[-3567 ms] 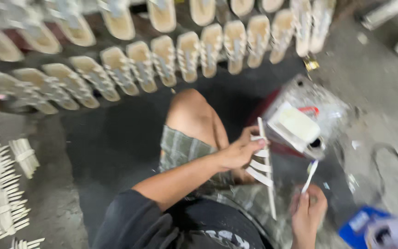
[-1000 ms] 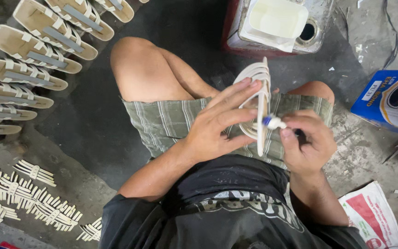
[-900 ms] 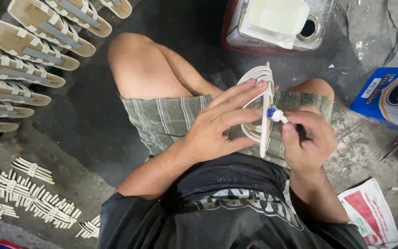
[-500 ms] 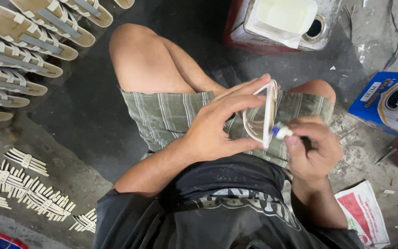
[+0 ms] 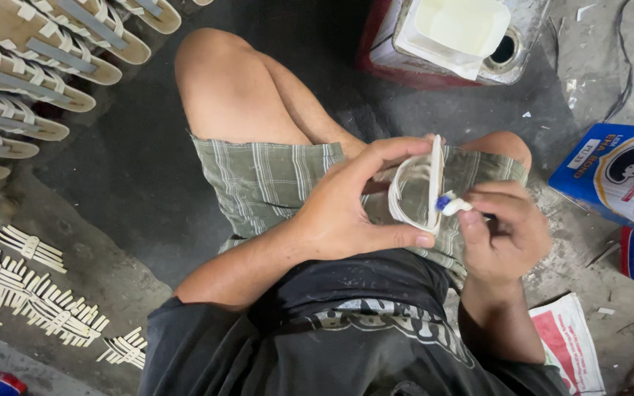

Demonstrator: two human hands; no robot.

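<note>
— What are the hands doing?
— The left hand point(image 5: 346, 213) grips a white strappy sandal point(image 5: 416, 194) edge-up over the lap, thumb below, fingers curled over the top. The right hand point(image 5: 504, 231) pinches a small brush point(image 5: 450, 204) against the sole's edge.
— Around them?
— A glue tin point(image 5: 449, 37) beyond the knees, finished sandals point(image 5: 38, 81) and loose straps point(image 5: 31, 286) to the left, a blue box point(image 5: 618, 180) to the right.

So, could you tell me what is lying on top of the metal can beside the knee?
A pale rectangular tray rests across the metal can, leaving a round opening uncovered beside it. The tray hides the rest of the can's top.
</note>
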